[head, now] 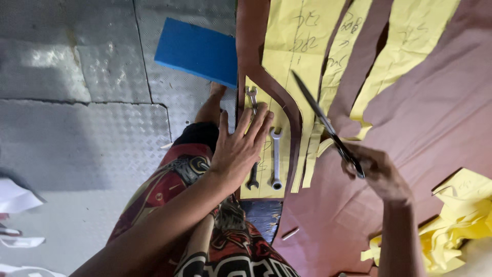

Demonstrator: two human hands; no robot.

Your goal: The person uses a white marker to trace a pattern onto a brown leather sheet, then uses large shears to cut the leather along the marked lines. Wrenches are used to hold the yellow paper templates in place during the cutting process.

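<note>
We are pressing our left hand (240, 146) flat, fingers spread, on a yellow paper pattern piece (266, 149) that is lying on a sheet of reddish-brown material (425, 128) at the middle of the scene; the hand is gripping nothing, only bearing down on the paper. Under and beside the fingers two spanners are resting on that piece: a darker one (252, 138), partly hidden by the palm, and a bright silver one (276, 156) just to its right, clear of the hand. Our right hand (376, 172), to the right and a little nearer, is closing around the handles of a pair of long dark scissors (328, 125), whose blades are pointing up and to the left toward the far side, over the yellow strips; we cannot tell how far the blades are parted. More yellow pattern pieces (302, 41), marked in pen, are lying side by side further off on the brown sheet, and a crumpled heap of yellow paper (456, 225) is sitting at the near right. A blue foam pad (197, 51) is lying on the grey checker-plate floor (77, 128) at far left of centre. Our patterned red-and-black shorts (174, 179) are filling the near foreground, and scraps of white paper (15, 200) are lying at the left edge.
</note>
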